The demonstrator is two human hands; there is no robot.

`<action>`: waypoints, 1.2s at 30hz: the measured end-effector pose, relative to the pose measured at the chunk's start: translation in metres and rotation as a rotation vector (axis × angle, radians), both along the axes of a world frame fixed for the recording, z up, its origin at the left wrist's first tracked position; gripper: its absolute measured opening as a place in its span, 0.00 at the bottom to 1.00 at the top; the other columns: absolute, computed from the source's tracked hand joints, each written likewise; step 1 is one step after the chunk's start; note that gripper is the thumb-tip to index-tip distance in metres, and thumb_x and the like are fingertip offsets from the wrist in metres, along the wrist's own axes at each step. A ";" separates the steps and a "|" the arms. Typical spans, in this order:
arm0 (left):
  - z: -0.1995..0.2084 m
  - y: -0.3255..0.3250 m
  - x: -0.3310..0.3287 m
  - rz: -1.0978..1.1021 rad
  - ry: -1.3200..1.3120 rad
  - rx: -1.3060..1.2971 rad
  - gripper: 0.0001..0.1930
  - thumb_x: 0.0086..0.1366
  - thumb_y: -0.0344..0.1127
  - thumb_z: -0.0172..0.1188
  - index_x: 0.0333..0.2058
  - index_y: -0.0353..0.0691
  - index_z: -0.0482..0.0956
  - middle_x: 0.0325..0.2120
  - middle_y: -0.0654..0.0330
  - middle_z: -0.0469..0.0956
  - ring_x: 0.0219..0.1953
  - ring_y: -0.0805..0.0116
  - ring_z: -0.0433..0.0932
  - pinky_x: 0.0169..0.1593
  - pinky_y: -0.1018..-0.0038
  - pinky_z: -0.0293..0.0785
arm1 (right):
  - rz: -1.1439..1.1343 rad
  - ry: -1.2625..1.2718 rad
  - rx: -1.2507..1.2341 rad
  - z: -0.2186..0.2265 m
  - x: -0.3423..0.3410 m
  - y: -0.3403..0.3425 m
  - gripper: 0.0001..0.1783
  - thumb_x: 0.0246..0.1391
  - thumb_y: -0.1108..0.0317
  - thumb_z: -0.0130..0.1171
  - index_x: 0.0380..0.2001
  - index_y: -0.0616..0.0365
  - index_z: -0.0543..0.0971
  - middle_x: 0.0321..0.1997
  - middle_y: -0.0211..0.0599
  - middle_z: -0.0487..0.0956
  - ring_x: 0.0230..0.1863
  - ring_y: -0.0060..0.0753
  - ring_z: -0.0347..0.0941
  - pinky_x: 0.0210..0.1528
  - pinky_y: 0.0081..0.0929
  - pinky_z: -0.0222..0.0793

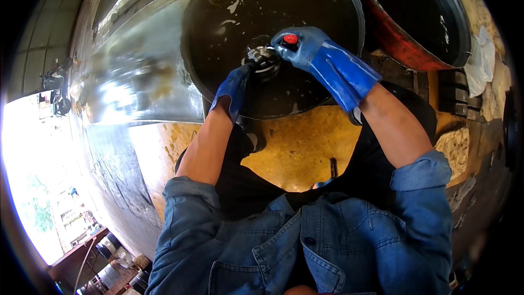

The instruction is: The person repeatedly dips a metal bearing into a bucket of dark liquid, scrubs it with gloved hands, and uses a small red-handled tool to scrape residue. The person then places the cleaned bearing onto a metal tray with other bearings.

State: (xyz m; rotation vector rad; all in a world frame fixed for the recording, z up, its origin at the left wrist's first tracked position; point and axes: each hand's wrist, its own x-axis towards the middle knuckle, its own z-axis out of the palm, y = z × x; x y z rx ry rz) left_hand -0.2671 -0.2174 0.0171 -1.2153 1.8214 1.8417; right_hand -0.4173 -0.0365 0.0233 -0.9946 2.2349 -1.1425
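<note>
Both my hands wear blue rubber gloves and work over a large round basin (361,27) of dark liquid with some foam on it. My left hand (236,83) is closed on a shiny round metal part (266,61), held above the liquid near the basin's middle. My right hand (307,48) is wrapped round a tool with a red handle end (290,39), close against the right side of the metal part. The tool's working end is hidden by the glove and the part, so its kind does not show.
At the far right stands a red-sided drum (401,46) with dark contents. Sheet metal (153,71) lies left of the basin. A clear plastic bag (481,60) hangs by the drum. Yellow flooring (295,142) shows between my legs, with a pale block (453,150) to the right.
</note>
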 end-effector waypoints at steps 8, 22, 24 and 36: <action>-0.014 -0.003 0.002 0.038 0.206 0.244 0.19 0.75 0.46 0.49 0.51 0.40 0.82 0.41 0.62 0.82 0.39 0.74 0.77 0.43 0.78 0.73 | 0.008 -0.043 0.006 -0.003 0.004 -0.001 0.11 0.59 0.68 0.66 0.46 0.51 0.85 0.42 0.39 0.86 0.43 0.38 0.83 0.51 0.31 0.79; -0.054 -0.030 0.000 0.102 0.299 0.550 0.20 0.76 0.40 0.47 0.57 0.33 0.75 0.50 0.55 0.81 0.55 0.63 0.79 0.61 0.73 0.72 | 0.009 0.028 -0.066 0.000 0.011 -0.001 0.13 0.57 0.69 0.68 0.46 0.49 0.85 0.46 0.38 0.86 0.48 0.39 0.83 0.54 0.33 0.80; -0.067 -0.035 0.001 0.097 0.296 0.545 0.20 0.76 0.40 0.47 0.57 0.32 0.74 0.50 0.55 0.81 0.55 0.62 0.79 0.61 0.73 0.72 | 0.075 0.069 -0.008 0.003 0.015 -0.002 0.14 0.56 0.69 0.69 0.46 0.49 0.85 0.46 0.37 0.86 0.47 0.39 0.83 0.54 0.33 0.80; -0.005 0.007 -0.013 0.143 0.187 0.429 0.17 0.73 0.40 0.49 0.50 0.37 0.80 0.39 0.60 0.82 0.37 0.72 0.77 0.46 0.78 0.73 | -0.008 0.083 0.018 -0.024 -0.006 0.007 0.12 0.60 0.59 0.63 0.47 0.44 0.83 0.46 0.34 0.85 0.49 0.42 0.81 0.55 0.35 0.76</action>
